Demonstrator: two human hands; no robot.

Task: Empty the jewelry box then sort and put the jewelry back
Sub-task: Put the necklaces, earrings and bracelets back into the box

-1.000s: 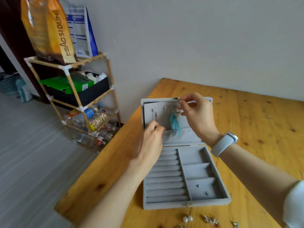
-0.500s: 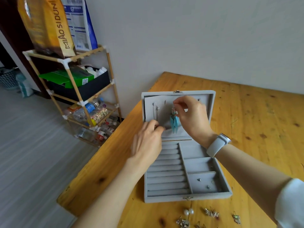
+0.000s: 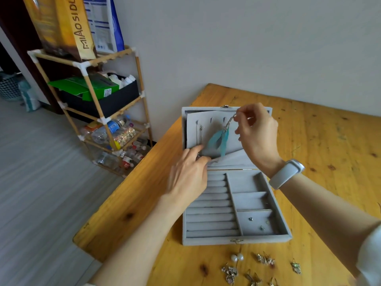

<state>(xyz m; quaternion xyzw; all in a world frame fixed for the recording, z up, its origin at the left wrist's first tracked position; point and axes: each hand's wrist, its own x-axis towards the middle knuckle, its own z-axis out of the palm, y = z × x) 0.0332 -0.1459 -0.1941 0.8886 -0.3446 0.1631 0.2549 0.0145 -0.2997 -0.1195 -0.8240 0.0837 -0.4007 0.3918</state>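
Feather earring held up against the raised lid of the open grey jewelry box on the wooden surface.

The right hand pinches the chain end of the feather earring near the top of the lid panel; the earring hangs slantwise, its long axis running from upper right down to lower left, blue feathers pointing down. The left hand, fingers curled, presses on the lower edge of the lid panel, and seems to grip a small piece there, though blur hides it. The box's long axis runs away from the person, lid at the far end. Small studs lie in the nearest right compartment. Loose jewelry lies on the surface just in front of the box, partly cut off by the bottom edge.
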